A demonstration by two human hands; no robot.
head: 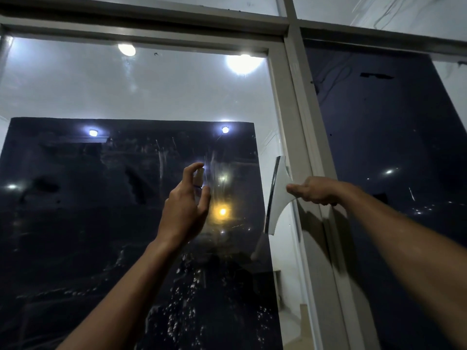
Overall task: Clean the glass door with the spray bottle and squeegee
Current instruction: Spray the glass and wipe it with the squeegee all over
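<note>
Two hands up at the glass door [141, 97], mid-frame. Left hand [185, 200] is wrapped around a small spray bottle [199, 176], forefinger curled over the top, nozzle close to the pane. Right hand [316, 190] grips the handle of the squeegee [276, 195], blade upright, right of centre by the door frame [298, 137]. Droplets and streaks [187, 286] show lower centre. Risks: spraying this close likely makes runs that dry into streaks before the blade arrives; the blade's end could catch the frame edge and skip.
</note>
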